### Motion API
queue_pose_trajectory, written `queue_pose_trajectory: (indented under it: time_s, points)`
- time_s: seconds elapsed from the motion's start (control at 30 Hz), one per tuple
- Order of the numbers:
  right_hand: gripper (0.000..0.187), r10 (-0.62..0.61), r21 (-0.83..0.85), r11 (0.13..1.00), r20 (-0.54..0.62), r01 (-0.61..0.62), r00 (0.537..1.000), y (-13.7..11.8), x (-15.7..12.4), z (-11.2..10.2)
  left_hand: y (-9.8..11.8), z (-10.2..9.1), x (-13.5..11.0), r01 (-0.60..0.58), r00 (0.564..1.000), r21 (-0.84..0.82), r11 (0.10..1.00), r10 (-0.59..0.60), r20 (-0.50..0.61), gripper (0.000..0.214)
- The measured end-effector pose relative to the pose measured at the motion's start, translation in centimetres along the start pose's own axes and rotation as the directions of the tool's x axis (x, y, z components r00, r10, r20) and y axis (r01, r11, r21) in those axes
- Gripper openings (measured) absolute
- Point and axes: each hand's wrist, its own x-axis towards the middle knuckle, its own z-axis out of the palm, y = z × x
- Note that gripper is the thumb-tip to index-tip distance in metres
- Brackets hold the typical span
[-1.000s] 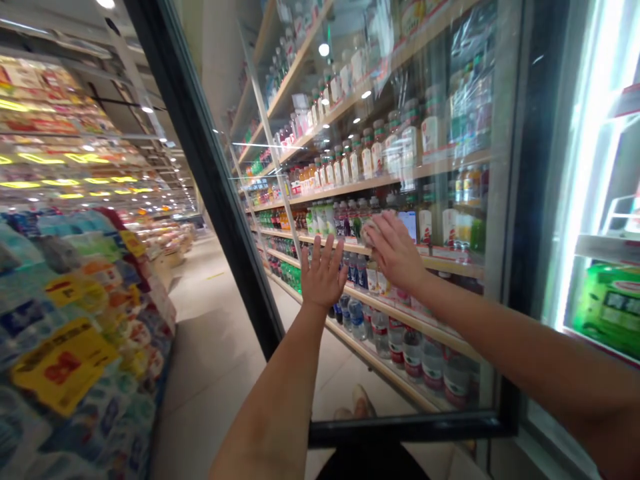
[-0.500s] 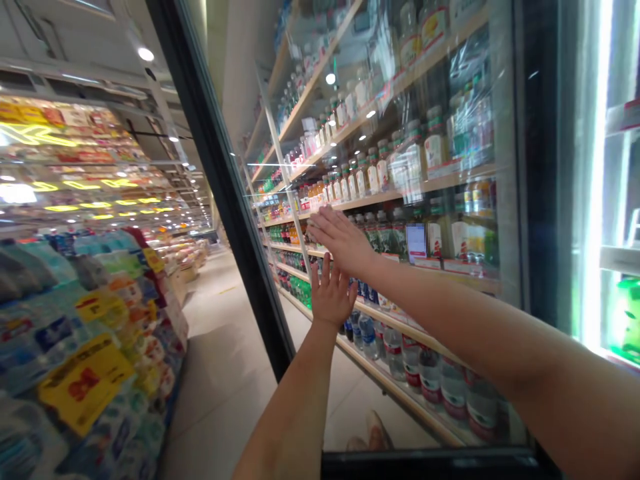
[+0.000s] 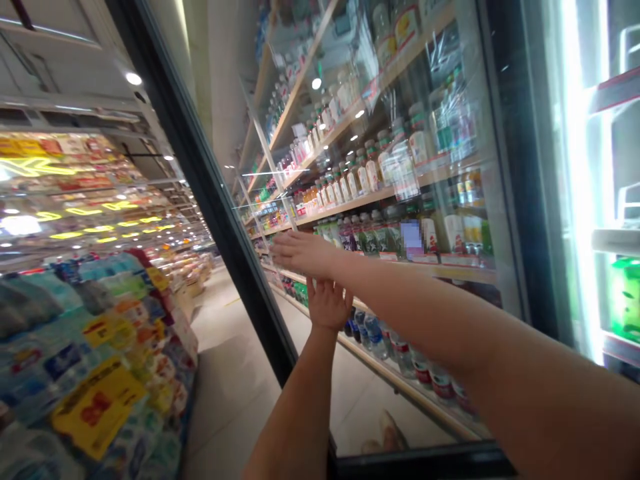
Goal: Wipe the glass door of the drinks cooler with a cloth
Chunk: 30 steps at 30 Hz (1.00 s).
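Observation:
A glass door [image 3: 400,427] in a black frame stands before me, tilted in my view. My left hand [image 3: 329,305] is open against the glass, palm forward and fingers pointing up. Crossing in front of its fingertips, my right hand [image 3: 305,253] is open, with fingers stretched to the left. It holds nothing; whether it touches the glass I cannot tell. Shelves of bottled drinks [image 3: 367,172] show in the glass, seen through it or reflected.
At the right a lit cooler [image 3: 577,180] holds green packs [image 3: 626,297]. Stacked drink packs [image 3: 120,293] with a yellow price sign [image 3: 97,407] stand at the left. Between stack and door runs an aisle floor [image 3: 220,373]. A shoe [image 3: 393,433] shows low in the glass.
My right hand has slid left and a little down, now covering the left fingertips. The left hand stays almost where it was. The door frame's upper part sits farther left in view.

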Motion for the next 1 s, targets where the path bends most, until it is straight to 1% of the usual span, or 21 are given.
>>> queue_pose_trajectory:
  time_s: [0.07,0.1,0.13,0.17,0.2,0.23,0.27,0.3,0.4,0.47,0.53,0.57,0.6,0.63,0.7,0.73,0.77,0.8,0.87,0.93,1.0]
  points:
    - [0.033,-0.053,-0.205,0.977,0.024,0.057,0.998,-0.4,1.2,-3.4,0.2,-0.2,0.1,-0.011,0.999,0.012,1.000,0.011,-0.037,0.055]
    - [0.037,-0.084,-0.349,0.933,0.032,0.090,0.996,-0.4,1.4,-5.0,0.3,-0.3,0.2,-0.017,0.999,0.012,1.000,0.018,-0.045,0.057]
    - [0.041,-0.130,-0.562,0.817,0.042,0.131,0.991,-0.3,1.4,-6.4,0.3,-0.5,0.3,-0.021,0.998,0.012,1.000,0.022,-0.055,0.060]
    - [0.046,-0.171,-0.731,0.666,0.046,0.149,0.984,-0.2,1.2,-7.6,0.4,-0.6,0.4,-0.024,0.998,0.011,1.000,0.025,-0.063,0.061]
    - [0.050,-0.212,-0.848,0.508,0.046,0.150,0.976,0.1,0.7,-8.4,0.5,-0.8,0.4,-0.028,0.997,0.009,1.000,0.029,-0.067,0.062]
    - [0.054,-0.251,-0.914,0.381,0.042,0.138,0.967,0.5,0.1,-8.9,0.5,-0.9,0.4,-0.033,0.997,0.007,0.999,0.033,-0.069,0.061]
    - [0.056,-0.284,-0.942,0.311,0.030,0.122,0.958,0.9,-0.7,-9.1,0.6,-1.1,0.3,-0.035,0.997,0.006,0.999,0.036,-0.064,0.061]
    - [0.057,-0.314,-0.953,0.282,0.016,0.109,0.949,1.3,-1.5,-9.0,0.7,-1.2,0.3,-0.036,0.998,0.006,0.999,0.036,-0.055,0.060]
    - [0.051,-0.337,-0.955,0.280,0.002,0.102,0.941,2.1,-3.8,-8.2,1.0,-1.4,0.1,-0.016,1.000,0.015,1.000,0.016,-0.002,0.061]
    - [0.047,-0.305,-0.951,0.259,0.088,0.172,0.948,2.0,-4.5,-8.2,1.1,-1.4,0.1,0.001,0.999,0.026,1.000,-0.002,0.035,0.063]
    - [0.045,-0.256,-0.937,0.226,0.206,0.266,0.945,1.4,-4.6,-9.2,1.1,-1.3,0.1,0.010,0.999,0.036,0.999,-0.012,0.053,0.064]
    - [0.045,-0.243,-0.936,0.216,0.225,0.278,0.944,1.0,-4.5,-10.0,1.1,-1.3,0.2,0.009,0.999,0.039,0.999,-0.011,0.051,0.064]
    - [0.046,-0.249,-0.944,0.212,0.197,0.252,0.948,0.6,-4.4,-10.8,1.1,-1.3,0.2,0.007,0.999,0.040,0.999,-0.009,0.044,0.064]
    - [0.047,-0.274,-0.958,0.216,0.128,0.191,0.953,0.3,-4.5,-11.6,1.0,-1.3,0.3,0.002,0.999,0.036,0.999,-0.004,0.036,0.063]
    - [0.051,-0.344,-0.971,0.238,-0.054,0.031,0.937,0.1,-5.2,-12.7,1.0,-1.3,0.3,-0.004,1.000,0.022,1.000,0.004,0.021,0.062]
    - [0.052,-0.367,-0.969,0.245,-0.109,-0.017,0.924,0.2,-5.9,-13.0,1.0,-1.2,0.3,-0.004,1.000,0.016,1.000,0.004,0.017,0.061]
    - [0.052,-0.373,-0.969,0.244,-0.119,-0.027,0.920,0.4,-6.8,-13.0,1.0,-1.2,0.3,-0.003,1.000,0.013,1.000,0.003,0.017,0.061]
    - [0.052,-0.362,-0.972,0.234,-0.091,-0.004,0.928,0.7,-7.7,-12.9,1.0,-1.2,0.3,-0.001,1.000,0.011,1.000,0.001,0.019,0.061]
    - [0.051,-0.316,-0.974,0.206,0.027,0.097,0.948,1.3,-9.5,-12.7,1.0,-1.3,0.3,0.001,1.000,0.005,1.000,-0.001,0.022,0.061]
    - [0.051,-0.281,-0.962,0.190,0.139,0.197,0.949,1.7,-10.8,-12.8,0.7,-1.7,0.4,0.000,1.000,-0.011,1.000,0.001,0.021,0.060]
    - [0.052,-0.273,-0.952,0.191,0.184,0.241,0.944,1.8,-11.4,-13.1,-0.1,-2.2,1.0,-0.025,1.000,-0.040,0.999,0.026,0.008,0.057]
